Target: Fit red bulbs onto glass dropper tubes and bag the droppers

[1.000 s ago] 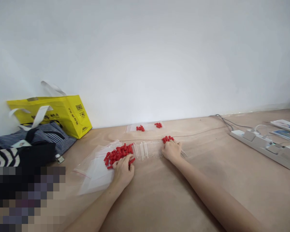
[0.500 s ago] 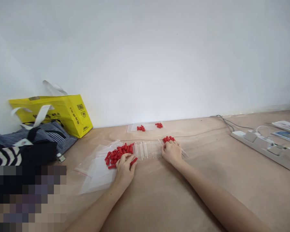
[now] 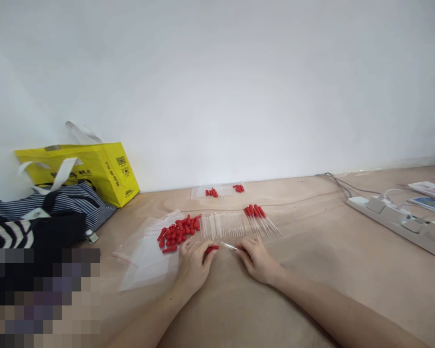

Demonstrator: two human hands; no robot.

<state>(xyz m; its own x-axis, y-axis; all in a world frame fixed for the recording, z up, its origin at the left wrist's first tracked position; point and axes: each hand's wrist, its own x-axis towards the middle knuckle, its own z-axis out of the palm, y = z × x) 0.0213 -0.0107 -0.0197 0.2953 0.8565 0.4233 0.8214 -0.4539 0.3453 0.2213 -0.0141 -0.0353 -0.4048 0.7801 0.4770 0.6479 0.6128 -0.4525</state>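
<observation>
Dropper tube (image 3: 229,246) and red rubber bulb (image 3: 212,249), one per hand

Going off the head view, so: got the red rubber bulb pinched in the left hand (image 3: 195,265), grip narrow, thumb and fingers closed on it. Got the clear dropper tube in the right hand (image 3: 259,263), pinched in the fingertips too, with one end poking out toward the bulb. Not touching it, just near, down in front of the row of clear tubes (image 3: 224,224).

Also seeing, lined up side by side at the right end of that row, a batch of red-topped droppers (image 3: 261,220), kinda fanned out. On the other side, just beyond the left hand, can spot a heap of loose red bulbs (image 3: 177,231), partly on top of some clear zip bags (image 3: 148,263). Can't tell how many bags, lol, too see-through.

Further back near the wall (image 3: 239,96), can make out another clear bag (image 3: 226,190) with two little red bulb clusters (image 3: 211,193) at it. Can't tell if inside or on top.

Over to the far left, got a yellow shopping bag (image 3: 119,174) behind a striped bag (image 3: 90,205) and some black fabric (image 3: 58,234). To the right, got a white power strip (image 3: 395,220) with plugs in, gray cables (image 3: 339,183) and some printed sheets (image 3: 431,195), all on the same brown tabletop (image 3: 239,309).
</observation>
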